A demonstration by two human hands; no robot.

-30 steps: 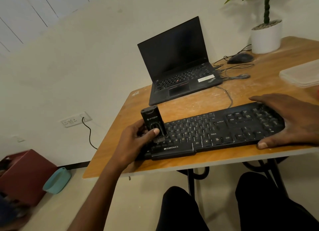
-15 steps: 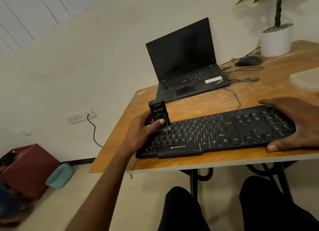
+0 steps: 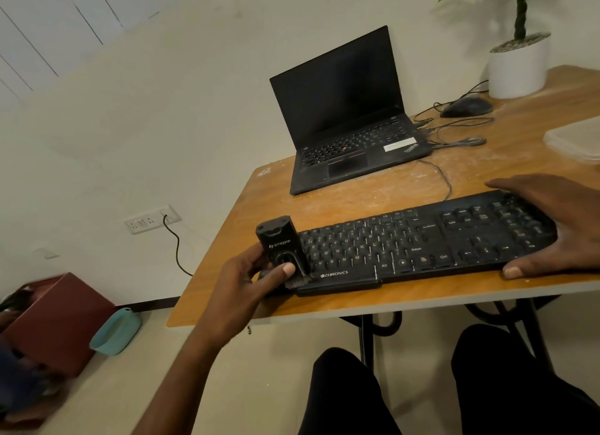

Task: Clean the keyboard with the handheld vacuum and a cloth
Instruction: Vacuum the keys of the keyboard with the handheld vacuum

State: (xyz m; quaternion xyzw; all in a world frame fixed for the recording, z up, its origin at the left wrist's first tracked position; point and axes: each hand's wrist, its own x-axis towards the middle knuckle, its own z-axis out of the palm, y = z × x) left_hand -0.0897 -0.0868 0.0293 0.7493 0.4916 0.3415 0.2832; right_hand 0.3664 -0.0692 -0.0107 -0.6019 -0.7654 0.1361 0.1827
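While I had the handheld vacuum [image 3: 281, 246] gripped in my left hand [image 3: 251, 283], fingers wrapped behind its body and the thumb pressed on its front face, its brush end was down on the near-left corner of the keyboard [image 3: 422, 244]. The vacuum stood nearly upright, tipped slightly away from me. My right hand [image 3: 548, 226] lay spread over the far-right end of the keyboard, fingers extended across the number pad and the thumb hooked on the near edge, holding nothing but pinning the board to the surface [image 3: 373, 200]. The keyboard sat between my two hands, close to the near edge of the surface.

I judged this to be the vacuuming step, at the left end of the keys, with most of the rows toward my right hand not yet covered. The next move called for drawing the brush rightward along the rows with light, even contact while my right hand kept the board from sliding.

Beyond the hands stood an open laptop [image 3: 350, 119]; farther right were a mouse [image 3: 466, 106] and a potted plant [image 3: 519, 64]. I saw no cloth.
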